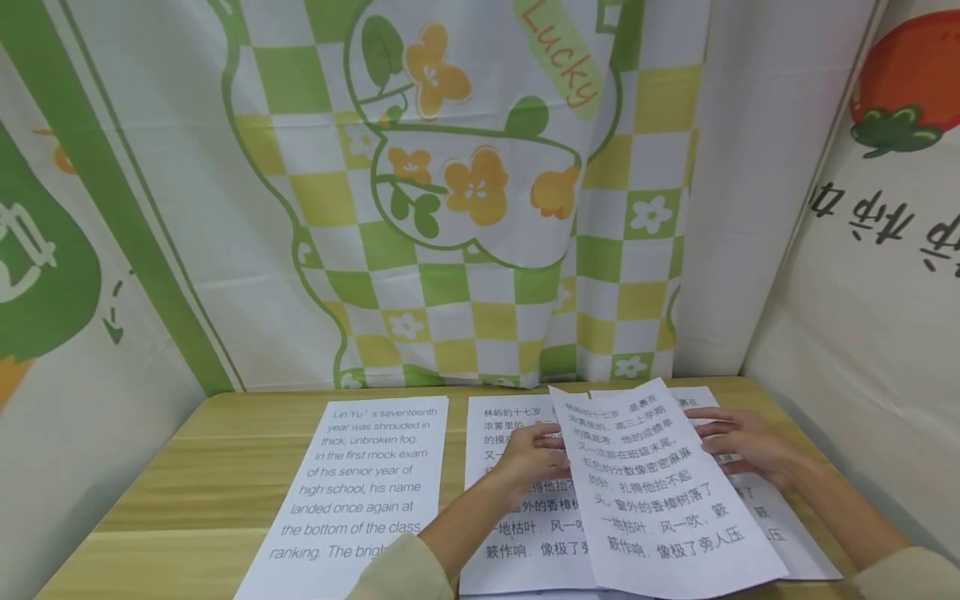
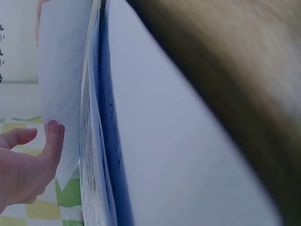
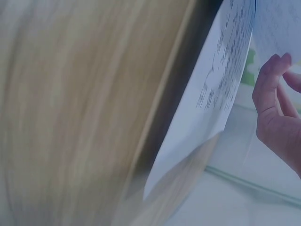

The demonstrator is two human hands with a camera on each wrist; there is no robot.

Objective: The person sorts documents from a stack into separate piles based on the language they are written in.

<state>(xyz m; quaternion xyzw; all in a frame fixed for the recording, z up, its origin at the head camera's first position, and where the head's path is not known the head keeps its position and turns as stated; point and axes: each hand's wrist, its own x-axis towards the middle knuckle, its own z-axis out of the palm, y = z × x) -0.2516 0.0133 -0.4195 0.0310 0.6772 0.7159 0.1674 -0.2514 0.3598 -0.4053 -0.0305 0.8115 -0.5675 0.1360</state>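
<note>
A printed sheet of paper [image 1: 652,500] with Chinese text stands raised and tilted between the two hands, over other printed sheets [image 1: 517,517]. My left hand [image 1: 525,458] is at its left edge. In the left wrist view, extended fingers [image 2: 55,136] touch the paper, and the thumb stays apart from it. At the right edge, my right hand [image 1: 750,446] has its fingertips against the sheet, partly hidden behind it. The right wrist view has these fingers [image 3: 270,77] right at the paper's border, with the thumb close by.
An English-text sheet [image 1: 360,492] lies left on the wooden table [image 1: 172,475], partly covered by the left sleeve [image 1: 405,575]. Beyond the table's back edge hangs a checked, flowered curtain [image 1: 450,317]. Printed fabric walls [image 1: 862,308] stand at both sides.
</note>
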